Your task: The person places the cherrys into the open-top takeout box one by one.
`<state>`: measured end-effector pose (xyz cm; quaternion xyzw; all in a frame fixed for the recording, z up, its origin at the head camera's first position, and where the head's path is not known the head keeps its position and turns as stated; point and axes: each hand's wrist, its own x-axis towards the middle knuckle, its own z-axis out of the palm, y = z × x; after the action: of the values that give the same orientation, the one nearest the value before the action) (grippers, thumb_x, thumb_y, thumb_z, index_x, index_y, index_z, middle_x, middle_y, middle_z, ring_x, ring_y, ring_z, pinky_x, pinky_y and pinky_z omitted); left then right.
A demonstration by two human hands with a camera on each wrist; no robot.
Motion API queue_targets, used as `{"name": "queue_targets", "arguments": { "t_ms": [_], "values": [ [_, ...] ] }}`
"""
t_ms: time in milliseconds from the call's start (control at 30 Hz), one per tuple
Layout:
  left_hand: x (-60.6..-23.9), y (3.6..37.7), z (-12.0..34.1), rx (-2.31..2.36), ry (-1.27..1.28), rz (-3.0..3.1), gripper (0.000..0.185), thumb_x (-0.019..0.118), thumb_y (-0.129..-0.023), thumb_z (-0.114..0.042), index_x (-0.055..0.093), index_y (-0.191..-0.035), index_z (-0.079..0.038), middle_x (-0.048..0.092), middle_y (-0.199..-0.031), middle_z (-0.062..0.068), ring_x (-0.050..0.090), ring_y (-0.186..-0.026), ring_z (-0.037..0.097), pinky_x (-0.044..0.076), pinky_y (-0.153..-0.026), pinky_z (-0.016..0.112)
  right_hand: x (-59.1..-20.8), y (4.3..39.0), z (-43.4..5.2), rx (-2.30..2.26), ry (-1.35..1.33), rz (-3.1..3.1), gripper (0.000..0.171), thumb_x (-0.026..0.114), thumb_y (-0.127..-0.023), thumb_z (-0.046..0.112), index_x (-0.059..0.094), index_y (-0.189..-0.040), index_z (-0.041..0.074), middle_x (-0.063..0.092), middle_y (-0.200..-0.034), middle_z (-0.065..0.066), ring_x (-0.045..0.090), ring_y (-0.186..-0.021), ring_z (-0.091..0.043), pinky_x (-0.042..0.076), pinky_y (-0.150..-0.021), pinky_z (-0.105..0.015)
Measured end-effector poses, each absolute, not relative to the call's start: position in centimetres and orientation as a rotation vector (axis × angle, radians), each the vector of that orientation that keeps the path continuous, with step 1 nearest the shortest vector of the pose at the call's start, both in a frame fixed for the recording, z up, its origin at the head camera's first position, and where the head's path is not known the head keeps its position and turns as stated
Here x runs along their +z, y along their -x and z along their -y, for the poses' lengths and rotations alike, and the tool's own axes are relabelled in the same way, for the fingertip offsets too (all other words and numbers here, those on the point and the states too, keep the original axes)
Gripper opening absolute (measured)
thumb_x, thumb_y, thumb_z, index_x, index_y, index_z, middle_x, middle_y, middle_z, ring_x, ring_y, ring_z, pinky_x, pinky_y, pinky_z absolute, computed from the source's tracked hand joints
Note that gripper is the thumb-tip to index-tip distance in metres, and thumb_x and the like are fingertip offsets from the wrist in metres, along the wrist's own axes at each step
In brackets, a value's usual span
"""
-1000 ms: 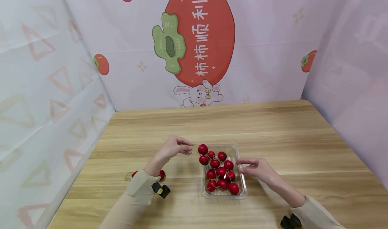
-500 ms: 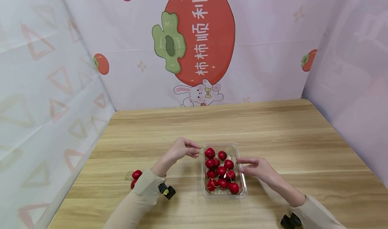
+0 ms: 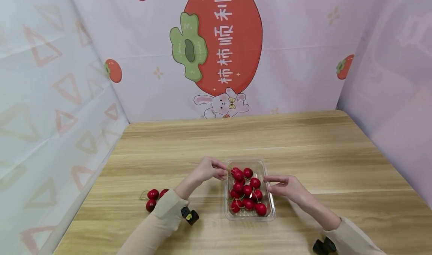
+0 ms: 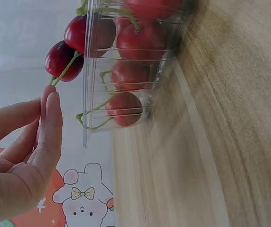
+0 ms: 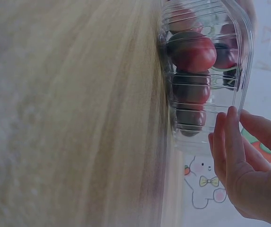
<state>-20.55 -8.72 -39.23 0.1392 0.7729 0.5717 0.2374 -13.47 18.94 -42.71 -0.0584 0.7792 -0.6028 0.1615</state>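
Pinching with the thumb and fingertips, the left hand (image 3: pixel 212 169) has its grip closed on the thin green stems (image 4: pixel 67 68) of two red cherries (image 4: pixel 61 60). The grip touches only the stems; the fruit of this pair is just beyond the fingertips, at the left side of the clear plastic container (image 3: pixel 249 218), over the rim and near the far left corner. Below the pair, many other cherries (image 3: pixel 248 190) lie inside the container, close together. At the opposite side is the right hand (image 3: pixel 290 189). Its grip is not closed: the fingers are nearly straight, a gap separates them from the thumb, and the tips touch the rim. The container rests on the wooden desk (image 3: pixel 303 142). Three loose cherries (image 3: pixel 150 205) lie there too, well apart from the left grip and beside the left sleeve (image 3: pixel 148 228).
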Motion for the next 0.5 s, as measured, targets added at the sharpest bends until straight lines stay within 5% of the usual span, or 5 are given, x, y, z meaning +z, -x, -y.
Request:
{"name": "queue_targets", "arguments": {
  "t_ms": [500],
  "values": [
    [-39.65, 20.11, 8.01, 1.543, -0.408, -2.092, 0.014, 0.056, -0.080, 0.010, 0.061, -0.091, 0.016, 0.062, -0.084, 0.029, 0.064, -0.060, 0.018, 0.053, -0.066, 0.040, -42.87, 13.51, -19.02, -1.732, 0.188, -2.211, 0.049, 0.064, -0.081, 0.021, 0.050, -0.120, -0.006, 0.052, -0.119, -0.022, 0.060, -0.094, -0.015, 0.048, -0.081, -0.028]
  ]
}}
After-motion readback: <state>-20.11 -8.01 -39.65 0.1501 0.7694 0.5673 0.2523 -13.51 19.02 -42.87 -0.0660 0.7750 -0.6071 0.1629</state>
